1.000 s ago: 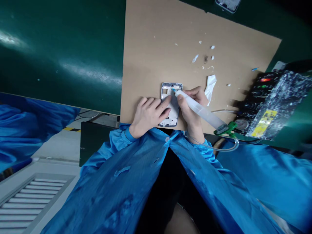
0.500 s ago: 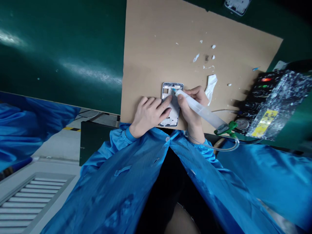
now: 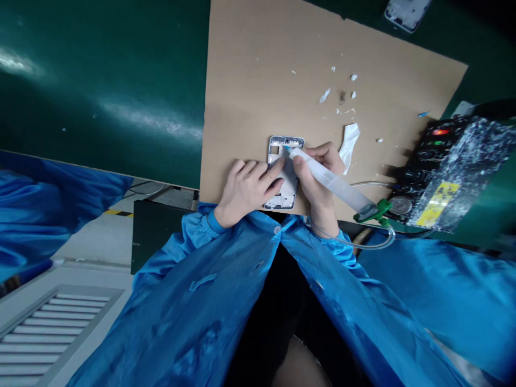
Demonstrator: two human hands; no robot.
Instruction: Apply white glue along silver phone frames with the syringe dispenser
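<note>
Two hands, on frame, around syringe

left hand touches the phone frame; right hand holds a syringe over it.

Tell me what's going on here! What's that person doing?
A person in a blue smock is working on a phone frame that lies on a cardboard sheet. The left grip rests with fingers on the frame. The right grip holds a dispensing syringe, its blue tip at the frame's upper part; whether it touches is too small to tell. A black control box stands to the right, and another phone frame lies beyond the sheet.
</note>
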